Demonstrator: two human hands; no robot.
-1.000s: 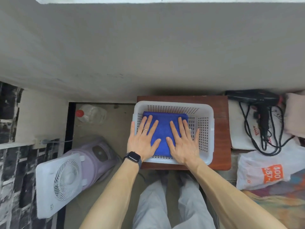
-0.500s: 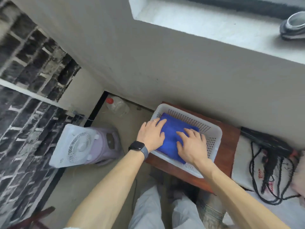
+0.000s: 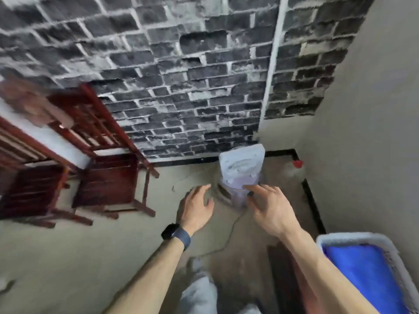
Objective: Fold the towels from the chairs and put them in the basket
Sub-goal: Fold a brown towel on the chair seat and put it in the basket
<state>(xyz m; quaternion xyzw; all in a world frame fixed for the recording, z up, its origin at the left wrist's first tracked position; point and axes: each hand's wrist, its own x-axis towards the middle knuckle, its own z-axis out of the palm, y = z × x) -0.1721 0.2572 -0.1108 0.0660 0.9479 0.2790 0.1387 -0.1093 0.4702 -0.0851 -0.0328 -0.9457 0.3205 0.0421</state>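
A folded blue towel [image 3: 365,275] lies inside the white plastic basket [image 3: 344,238] at the lower right corner. Two dark red wooden chairs [image 3: 106,175] stand at the left against the brick wall. A blurred brownish towel [image 3: 29,103] hangs over the back of the chair at the far left. My left hand [image 3: 196,208] and my right hand [image 3: 268,208] hover above the floor in the middle of the view, fingers loose, holding nothing. Both are well left of the basket and right of the chairs.
A white fan [image 3: 241,165] on a purple base stands on the floor by the brick wall, just beyond my hands. A clear bottle with a red cap [image 3: 297,164] sits in the corner. A thin cable [image 3: 226,241] runs across the concrete floor.
Both hands have lifted off the blue towel and left the basket. The view has swung left, bringing the chairs and brick wall in and pushing the basket to the lower right.
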